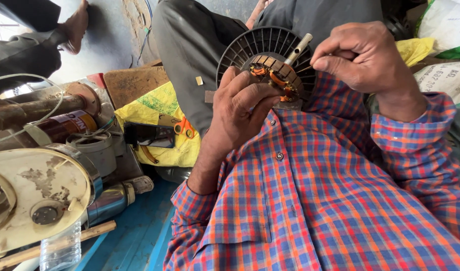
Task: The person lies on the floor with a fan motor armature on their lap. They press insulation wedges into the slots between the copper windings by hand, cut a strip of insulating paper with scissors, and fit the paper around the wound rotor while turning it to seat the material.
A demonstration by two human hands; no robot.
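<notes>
Gripping ribbed black rotor; copper windings

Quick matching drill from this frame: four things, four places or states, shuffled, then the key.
Things:
1. left hand
2. right hand
3. yellow bag
4. clear plastic bottle

Places or states:
A. lies at the bottom left, beside a wooden stick
B. pinches a thin wire at the windings
C. grips the motor rotor with black fan from below
D. lies left of the grey trouser leg, under a dark tool with orange handles

Pairs: 1-C, 2-B, 3-D, 4-A
</notes>
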